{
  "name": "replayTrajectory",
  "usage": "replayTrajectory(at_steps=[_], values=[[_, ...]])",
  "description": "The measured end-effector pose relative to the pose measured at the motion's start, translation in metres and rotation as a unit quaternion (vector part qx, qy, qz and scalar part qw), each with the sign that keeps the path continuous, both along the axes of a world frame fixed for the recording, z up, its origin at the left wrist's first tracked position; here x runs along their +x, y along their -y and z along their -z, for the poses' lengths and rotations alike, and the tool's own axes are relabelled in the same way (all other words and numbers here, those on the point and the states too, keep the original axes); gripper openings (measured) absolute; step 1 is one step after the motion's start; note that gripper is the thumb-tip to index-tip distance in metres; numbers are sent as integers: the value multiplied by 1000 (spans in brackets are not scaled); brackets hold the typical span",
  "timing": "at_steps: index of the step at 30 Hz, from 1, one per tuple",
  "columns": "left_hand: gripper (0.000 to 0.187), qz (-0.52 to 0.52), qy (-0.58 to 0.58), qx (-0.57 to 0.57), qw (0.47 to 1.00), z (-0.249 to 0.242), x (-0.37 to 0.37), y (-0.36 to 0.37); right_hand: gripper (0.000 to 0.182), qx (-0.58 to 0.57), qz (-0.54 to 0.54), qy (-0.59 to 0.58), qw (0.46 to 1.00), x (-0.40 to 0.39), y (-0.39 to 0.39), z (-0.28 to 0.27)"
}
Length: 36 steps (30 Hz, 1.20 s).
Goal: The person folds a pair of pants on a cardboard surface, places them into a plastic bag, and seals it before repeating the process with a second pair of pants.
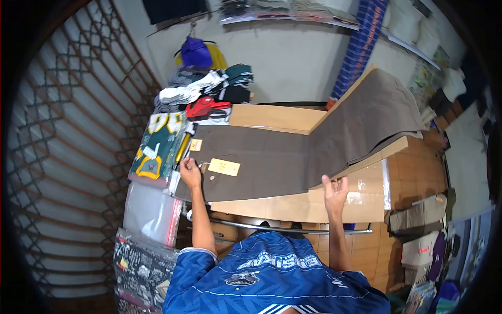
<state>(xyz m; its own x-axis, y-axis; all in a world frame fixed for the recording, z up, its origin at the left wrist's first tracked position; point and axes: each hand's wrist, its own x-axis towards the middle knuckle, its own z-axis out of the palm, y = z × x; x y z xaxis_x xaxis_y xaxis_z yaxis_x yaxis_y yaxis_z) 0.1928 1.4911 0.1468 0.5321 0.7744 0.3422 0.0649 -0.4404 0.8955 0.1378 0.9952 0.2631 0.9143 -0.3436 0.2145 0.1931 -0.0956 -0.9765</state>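
Observation:
Dark brown trousers [261, 157] lie lengthwise over a cardboard folding board [277, 116], with the waist at the left. Their leg end rests on the board's right flap [395, 150], which is tilted up. A yellow tag [225, 167] and a smaller label [196, 145] sit near the waist. My left hand [190, 174] is at the waist edge with its fingers curled in a pinch on the cloth. My right hand [335, 194] grips the lower edge at the fold, thumb uppermost, where trousers and raised flap meet. Its fingertips are partly hidden.
A red price-label gun [204, 108] and folded clothes [193, 86] stand behind the waist end. Bagged green garments [157, 149] and clear plastic bags [151, 212] lie at the left. A metal rail [293, 228] runs before me. Clothes stacks [418, 217] stand at the right.

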Motion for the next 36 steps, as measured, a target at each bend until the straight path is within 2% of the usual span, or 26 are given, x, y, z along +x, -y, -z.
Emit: replayTrajectory(at_steps=[3, 4, 7, 9, 11, 12, 13, 14, 15, 17, 18, 21, 24, 27, 28, 30, 32, 34, 35, 36], values=[[24, -31, 53, -5, 998, 17, 4, -11, 40, -176, -40, 25, 983, 0, -22, 16], [27, -24, 44, -25, 998, 22, 5, -15, 51, -188, -60, 20, 980, -3, -33, 4], [38, -11, 90, -86, 992, 20, 6, -11, 56, -307, -101, 84, 943, -3, -50, 18], [44, -24, 112, -109, 987, 14, 7, -5, 58, -324, -141, 66, 933, -4, -58, 28], [49, -36, 87, -96, 991, -3, 1, 5, 58, -358, -166, 72, 916, -2, -62, 41], [49, -62, 68, -40, 995, -5, 2, 2, 59, -384, -174, 66, 904, -1, -64, 42], [49, -87, 49, 16, 995, -7, 2, 1, 59, -386, -174, 65, 903, 1, -65, 43], [47, -60, 42, -52, 996, -6, -1, 4, 60, -389, -173, 64, 903, 3, -65, 44], [44, -86, 35, 6, 996, -6, -2, 6, 60, -391, -171, 63, 902, 5, -66, 45], [39, -70, 32, -10, 997, -17, -5, 12, 61, -387, -143, 73, 908, 15, -66, 47], [37, -62, -5, -51, 997, -19, -5, 11, 62, -386, -128, 77, 910, 18, -65, 47], [41, -39, 39, -21, 998, -5, 1, 10, 61, -404, -99, 107, 903, 24, -57, 43], [39, -45, 25, -10, 999, 11, 7, 1, 54, -371, -54, 110, 921, 21, -52, 51], [35, -74, 17, 30, 997, 17, 8, -3, 34, -324, 18, 108, 940, 13, -49, 54], [34, -91, 3, 50, 995, 17, 7, -3, 30, -278, 17, 55, 959, 10, -45, 61], [32, -103, -7, 59, 993, 12, 6, 0, 35, -182, 16, -54, 982, 4, -37, 75], [32, -95, 1, 38, 995, -1, 4, 7, 44, -116, 33, -90, 989, -4, -33, 78], [31, -108, 19, 90, 990, -1, 4, 8, 55, -13, 22, -126, 992, -13, -37, 67], [31, -113, 29, 116, 986, -1, 5, 10, 52, -9, 17, -129, 991, -16, -37, 68], [32, -109, 4, 85, 990, -4, 3, 12, 50, -4, 13, -132, 991, -19, -36, 71]])
